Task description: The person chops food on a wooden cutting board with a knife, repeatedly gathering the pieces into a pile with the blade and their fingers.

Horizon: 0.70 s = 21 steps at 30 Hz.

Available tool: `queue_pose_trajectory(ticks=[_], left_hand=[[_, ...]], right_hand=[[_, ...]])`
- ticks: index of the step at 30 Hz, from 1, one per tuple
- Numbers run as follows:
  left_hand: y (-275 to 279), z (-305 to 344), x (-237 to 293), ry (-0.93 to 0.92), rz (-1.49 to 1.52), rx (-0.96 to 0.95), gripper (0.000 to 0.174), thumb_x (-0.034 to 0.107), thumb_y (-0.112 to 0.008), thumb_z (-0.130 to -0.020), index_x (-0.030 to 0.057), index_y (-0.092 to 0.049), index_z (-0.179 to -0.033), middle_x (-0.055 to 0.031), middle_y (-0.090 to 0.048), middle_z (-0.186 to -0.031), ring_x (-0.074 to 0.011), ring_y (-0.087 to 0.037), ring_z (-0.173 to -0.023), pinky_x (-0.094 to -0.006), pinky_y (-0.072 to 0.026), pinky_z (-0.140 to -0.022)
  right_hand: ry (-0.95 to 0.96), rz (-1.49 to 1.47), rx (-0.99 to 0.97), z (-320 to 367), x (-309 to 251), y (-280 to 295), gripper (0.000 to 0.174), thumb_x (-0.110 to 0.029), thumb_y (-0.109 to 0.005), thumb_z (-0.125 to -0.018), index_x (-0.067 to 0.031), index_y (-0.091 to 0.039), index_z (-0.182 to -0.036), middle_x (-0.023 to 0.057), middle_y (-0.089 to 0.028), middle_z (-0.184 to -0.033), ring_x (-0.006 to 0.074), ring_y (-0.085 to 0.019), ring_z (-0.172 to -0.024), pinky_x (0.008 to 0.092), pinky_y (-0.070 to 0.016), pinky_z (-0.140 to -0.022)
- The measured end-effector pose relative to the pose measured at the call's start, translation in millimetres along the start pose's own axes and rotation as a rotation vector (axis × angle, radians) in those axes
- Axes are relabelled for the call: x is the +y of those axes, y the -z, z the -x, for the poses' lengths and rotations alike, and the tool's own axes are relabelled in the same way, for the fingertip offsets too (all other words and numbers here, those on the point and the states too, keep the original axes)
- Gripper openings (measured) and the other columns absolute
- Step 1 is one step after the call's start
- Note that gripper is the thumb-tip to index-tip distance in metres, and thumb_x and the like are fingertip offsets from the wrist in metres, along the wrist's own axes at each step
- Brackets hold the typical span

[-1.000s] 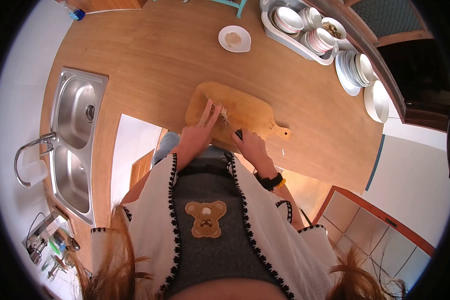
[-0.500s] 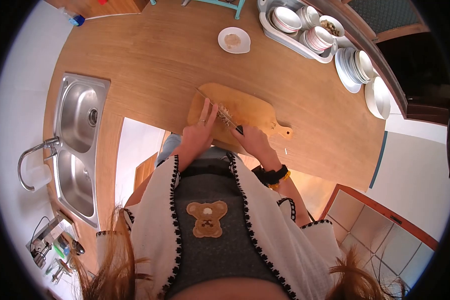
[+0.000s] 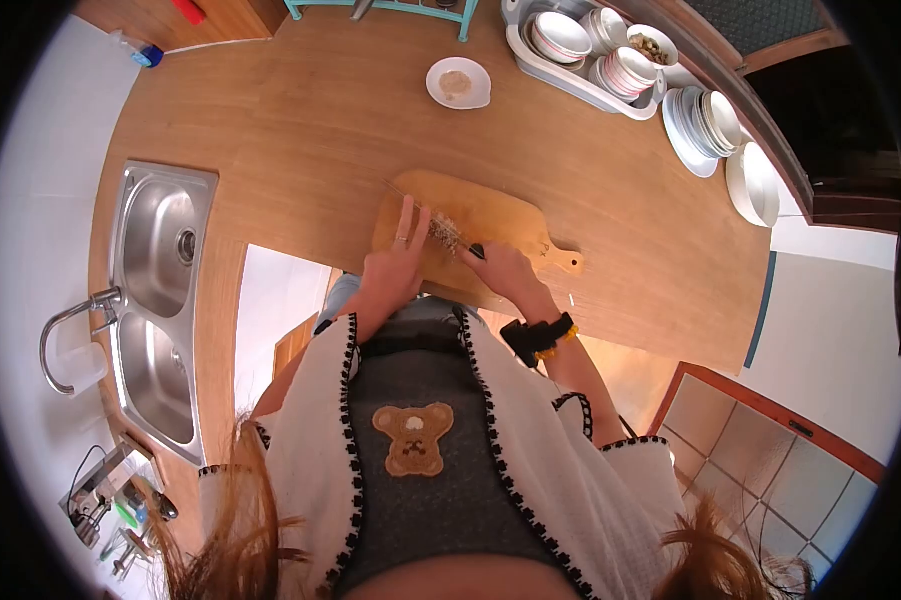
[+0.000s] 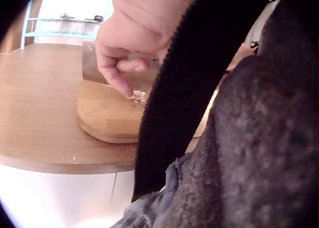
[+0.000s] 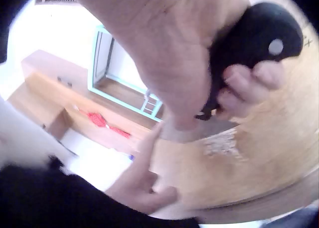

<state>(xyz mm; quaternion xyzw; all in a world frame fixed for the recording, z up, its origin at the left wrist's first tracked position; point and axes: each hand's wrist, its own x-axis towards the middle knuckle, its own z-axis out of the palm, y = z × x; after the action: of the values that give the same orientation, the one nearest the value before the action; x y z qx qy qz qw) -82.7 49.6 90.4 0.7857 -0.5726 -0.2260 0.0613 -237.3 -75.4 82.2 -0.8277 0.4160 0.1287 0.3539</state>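
Observation:
A wooden cutting board [image 3: 506, 225] lies near the counter's front edge with a small pile of chopped pale bits [image 3: 446, 231] on it. My right hand [image 3: 499, 268] grips the black handle [image 3: 477, 250] of a knife whose blade [image 3: 421, 210] runs across the pile. My left hand [image 3: 403, 240] lies with straight fingers on the blade's back. In the left wrist view the left hand [image 4: 124, 43] touches the blade [image 4: 91, 63] above the board [image 4: 107, 118]. The right wrist view shows my right hand [image 5: 199, 73] wrapped round the handle [image 5: 254, 36] beside the pile [image 5: 222, 142].
A small white plate [image 3: 458, 82] with crumbs sits further back on the wooden counter [image 3: 291, 130]. A dish rack [image 3: 581, 45] of bowls and stacked plates [image 3: 706, 125] stand at the far right. A double steel sink [image 3: 156, 290] with a tap [image 3: 66, 330] is on the left.
My right hand has moved the knife handle a little further onto the board, swinging the blade over the pile. The left hand has stayed on the blade.

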Motion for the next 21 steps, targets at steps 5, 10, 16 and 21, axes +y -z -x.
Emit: queue_pose_trajectory(ticks=[5, 10, 16, 21], left_hand=[[0, -7, 7, 0.009, -0.012, 0.057, 0.096, 0.007, -0.061, -0.062, 0.0090, -0.010, -0.144, -0.0191, -0.006, -0.149, -0.0342, -0.062, -0.069, -0.0377, -0.0494, -0.053], [-4, -8, 6, -0.032, 0.002, 0.080, 0.097, 0.008, -0.062, -0.063, 0.0084, -0.010, -0.144, -0.0194, -0.007, -0.149, -0.0334, -0.062, -0.070, -0.0372, -0.0490, -0.051], [-7, -12, -3, -0.053, -0.057, 0.078, 0.096, 0.005, -0.060, -0.063, 0.0087, -0.009, -0.144, -0.0210, -0.005, -0.149, -0.0335, -0.063, -0.069, -0.0372, -0.0475, -0.047], [1, -16, 4, 0.006, -0.046, 0.083, 0.095, 0.003, -0.059, -0.064, 0.0088, -0.008, -0.144, -0.0190, -0.004, -0.150, -0.0335, -0.063, -0.072, -0.0368, -0.0476, -0.048]], right_hand=[[-0.012, 0.019, 0.013, -1, -3, 6, 0.057, -0.053, -0.048, -0.085, 0.0017, -0.062, -0.075, 0.0261, -0.059, -0.073, 0.0424, -0.058, -0.074, 0.0464, -0.0461, -0.065], [-0.005, 0.032, -0.024, -12, 9, 5, 0.059, -0.055, -0.049, -0.082, 0.0013, -0.064, -0.079, 0.0241, -0.062, -0.077, 0.0403, -0.061, -0.076, 0.0457, -0.0491, -0.067], [-0.035, 0.092, -0.073, -13, -3, 22, 0.061, -0.056, -0.049, -0.082, 0.0029, -0.064, -0.078, 0.0259, -0.062, -0.077, 0.0406, -0.061, -0.077, 0.0456, -0.0483, -0.069], [-0.089, -0.024, -0.121, -15, -6, 22, 0.061, -0.055, -0.050, -0.082, 0.0042, -0.064, -0.080, 0.0269, -0.061, -0.077, 0.0422, -0.060, -0.079, 0.0455, -0.0480, -0.068]])
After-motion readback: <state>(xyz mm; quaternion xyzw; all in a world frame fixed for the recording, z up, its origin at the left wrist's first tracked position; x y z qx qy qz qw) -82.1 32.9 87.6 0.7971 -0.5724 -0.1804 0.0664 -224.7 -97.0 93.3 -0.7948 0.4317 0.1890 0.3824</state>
